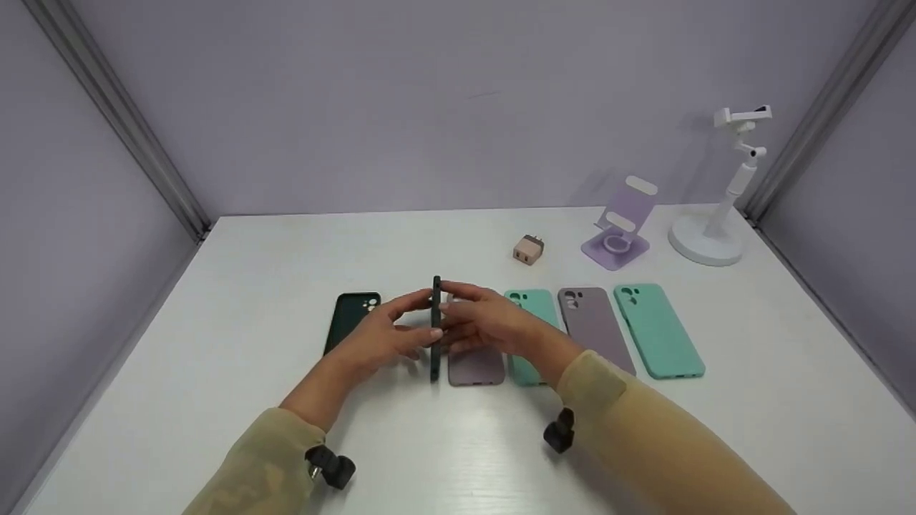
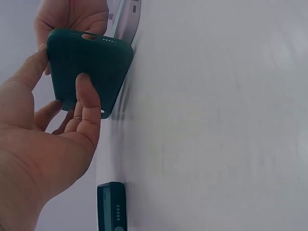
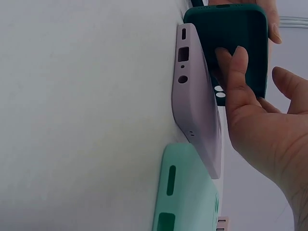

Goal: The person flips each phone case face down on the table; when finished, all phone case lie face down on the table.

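Note:
A dark green phone case (image 1: 435, 361) is held upright on its long side, edge-on in the head view. My left hand (image 1: 376, 342) grips it, the thumb pressed on its back (image 2: 67, 57) and the fingers round its edges. From the other side my right hand (image 1: 501, 323) holds it with bent fingers, some against the inner face (image 3: 252, 62) and one at the far top edge. A second dark green case (image 1: 347, 315) lies left, partly behind my left hand. Under my right hand lies a mauve case (image 1: 476, 368).
A mint case (image 1: 529, 368), a mauve case (image 1: 597, 325) and another mint case (image 1: 658, 332) lie in a row to the right. Behind them are a pink charger plug (image 1: 528, 250), a purple phone stand (image 1: 626, 207) and a white stand (image 1: 708, 247). Walls enclose the white table (image 1: 444, 458).

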Available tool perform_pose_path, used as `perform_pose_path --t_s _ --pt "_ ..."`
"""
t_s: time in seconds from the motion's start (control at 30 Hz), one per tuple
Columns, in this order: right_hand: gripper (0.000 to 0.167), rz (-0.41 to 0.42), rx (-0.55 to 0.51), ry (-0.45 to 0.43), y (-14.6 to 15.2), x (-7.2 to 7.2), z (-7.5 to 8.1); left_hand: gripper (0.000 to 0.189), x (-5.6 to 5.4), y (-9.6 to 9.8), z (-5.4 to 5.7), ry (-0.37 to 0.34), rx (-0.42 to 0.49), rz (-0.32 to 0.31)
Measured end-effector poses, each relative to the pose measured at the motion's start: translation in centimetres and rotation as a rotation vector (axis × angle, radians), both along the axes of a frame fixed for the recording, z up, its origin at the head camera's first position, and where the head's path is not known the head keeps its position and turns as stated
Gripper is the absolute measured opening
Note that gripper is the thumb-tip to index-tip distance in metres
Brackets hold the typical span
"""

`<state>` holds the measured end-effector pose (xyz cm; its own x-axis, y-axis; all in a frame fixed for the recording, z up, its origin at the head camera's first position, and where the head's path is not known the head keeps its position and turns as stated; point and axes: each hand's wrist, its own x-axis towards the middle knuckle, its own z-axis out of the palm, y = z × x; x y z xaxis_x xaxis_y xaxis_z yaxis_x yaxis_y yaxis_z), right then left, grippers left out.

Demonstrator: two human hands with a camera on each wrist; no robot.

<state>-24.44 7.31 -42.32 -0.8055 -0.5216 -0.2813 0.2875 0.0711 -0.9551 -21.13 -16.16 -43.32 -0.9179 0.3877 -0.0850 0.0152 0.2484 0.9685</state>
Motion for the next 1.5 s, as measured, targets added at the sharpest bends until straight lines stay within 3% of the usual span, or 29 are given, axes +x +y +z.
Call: perform_pose_path --t_s 0.23,1.1,1.27,1.5 --pt "0.063 0.023 -0.021 -0.001 0.3 0.2 0.0 0.079 0.0 0.1 -0.2 -0.029 0.004 -0.032" --pt "0.067 -0.065 0.03 0.04 0.2 0.3 -0.3 0.078 -0.1 0.4 -0.8 -0.025 -0.024 -0.067" --pt "0.066 -0.083 0.025 0.057 0.3 0.5 0.0 0.079 0.1 0.4 -0.6 -0.033 -0.034 -0.05" --pt "0.065 -0.102 -0.033 0.062 0.5 0.6 0.6 0.077 -0.1 0.3 -0.2 -0.011 -0.094 0.025"
